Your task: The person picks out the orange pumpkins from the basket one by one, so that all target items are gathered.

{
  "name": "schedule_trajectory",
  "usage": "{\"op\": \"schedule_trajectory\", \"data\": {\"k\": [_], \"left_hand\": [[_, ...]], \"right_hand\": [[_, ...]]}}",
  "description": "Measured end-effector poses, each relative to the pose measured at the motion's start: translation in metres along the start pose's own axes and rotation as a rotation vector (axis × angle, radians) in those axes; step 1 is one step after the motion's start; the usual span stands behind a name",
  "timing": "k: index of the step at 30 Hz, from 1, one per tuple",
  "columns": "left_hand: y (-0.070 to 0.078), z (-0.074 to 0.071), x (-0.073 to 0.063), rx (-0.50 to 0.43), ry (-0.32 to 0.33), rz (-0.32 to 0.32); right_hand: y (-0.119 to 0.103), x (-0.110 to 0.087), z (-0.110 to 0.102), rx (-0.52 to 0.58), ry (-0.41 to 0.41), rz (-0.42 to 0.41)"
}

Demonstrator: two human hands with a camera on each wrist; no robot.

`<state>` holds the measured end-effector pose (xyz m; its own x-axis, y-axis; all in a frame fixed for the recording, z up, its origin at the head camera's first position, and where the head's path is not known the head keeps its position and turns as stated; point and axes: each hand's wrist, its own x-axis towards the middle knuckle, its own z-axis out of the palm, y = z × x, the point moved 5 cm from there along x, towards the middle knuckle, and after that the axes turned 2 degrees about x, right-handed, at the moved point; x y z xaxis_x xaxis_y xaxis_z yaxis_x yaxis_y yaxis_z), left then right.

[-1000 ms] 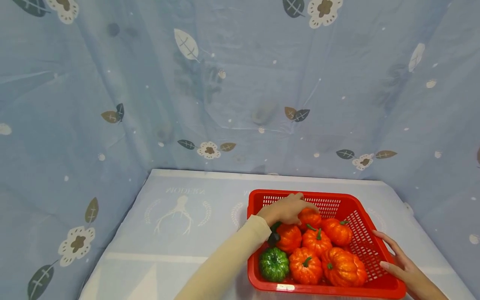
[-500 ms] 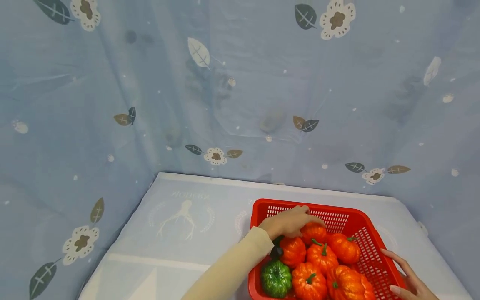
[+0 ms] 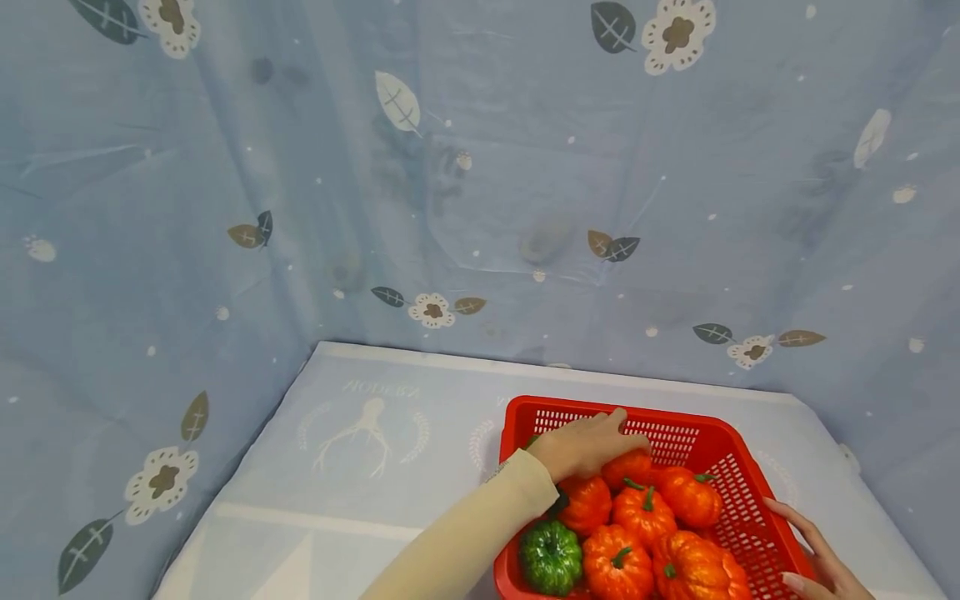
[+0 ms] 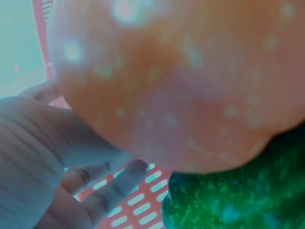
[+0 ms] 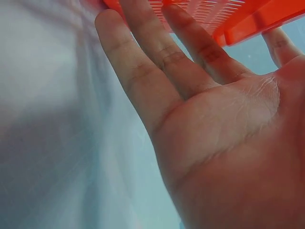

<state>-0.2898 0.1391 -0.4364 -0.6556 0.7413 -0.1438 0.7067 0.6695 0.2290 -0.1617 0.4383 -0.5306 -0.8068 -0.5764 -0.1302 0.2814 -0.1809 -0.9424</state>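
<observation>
Ornamental orange pumpkins lie in a red plastic basket [image 3: 517, 417]. My left hand [image 3: 585, 446] reaches in at the back left, its fingers over one orange pumpkin [image 3: 632, 471] and partly hiding it; whether they grip it I cannot tell. In the left wrist view, a blurred orange pumpkin [image 4: 190, 86] fills the upper part, with the thumb and fingers at its left edge near the slotted basket wall. A dark green pumpkin [image 4: 238, 195] lies below it. My right hand [image 5: 228, 124] supports the basket's right side from outside, fingers long and nearly straight, thumb near the rim.
In front are a glossy green pumpkin [image 3: 551, 557] and several more orange pumpkins [image 3: 618, 560]. The basket stands toward the right of a pale patterned tabletop [image 3: 360, 492]. Blue floral cloth [image 3: 487, 208] hangs behind and along the sides.
The head view has shifted, so the basket appears lower and slightly right. My left hand has settled a little lower over the back pumpkin, covering more of it. The right hand stays against the basket.
</observation>
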Motion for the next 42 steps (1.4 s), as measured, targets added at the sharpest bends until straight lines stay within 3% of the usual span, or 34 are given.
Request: {"op": "schedule_trajectory", "data": {"k": [1,3,5,13,18,21,25,32,38,42], "left_hand": [[0.001,0.000,0.001,0.044,0.000,0.017],[0.007,-0.001,0.002,0.235,0.009,0.115],[0.008,-0.001,0.004,0.307,0.007,0.135],[0.006,0.000,0.006,0.352,-0.026,0.137],[0.006,-0.004,0.006,0.438,0.006,0.147],[0.005,-0.007,0.007,0.454,0.043,0.158],[0.003,-0.016,0.005,0.400,0.084,0.165],[-0.009,-0.037,-0.011,0.144,0.135,0.171],[-0.023,-0.053,-0.031,-0.021,0.197,0.191],[-0.030,-0.064,-0.048,-0.130,0.254,0.215]], "right_hand": [[0.000,0.000,0.000,0.007,-0.009,-0.012],[0.000,0.000,0.000,0.017,-0.019,-0.025],[0.000,0.000,0.001,0.021,-0.022,-0.023],[-0.001,0.000,0.002,-0.020,0.015,0.012],[-0.002,0.001,0.003,-0.072,0.056,0.024],[-0.004,0.001,0.004,-0.084,0.030,0.007],[-0.005,0.000,0.005,-0.081,0.022,0.004],[-0.003,-0.002,0.004,-0.105,0.065,0.034],[-0.003,-0.001,0.003,-0.118,0.093,0.047],[-0.005,0.000,0.005,-0.096,0.049,0.009]]}}
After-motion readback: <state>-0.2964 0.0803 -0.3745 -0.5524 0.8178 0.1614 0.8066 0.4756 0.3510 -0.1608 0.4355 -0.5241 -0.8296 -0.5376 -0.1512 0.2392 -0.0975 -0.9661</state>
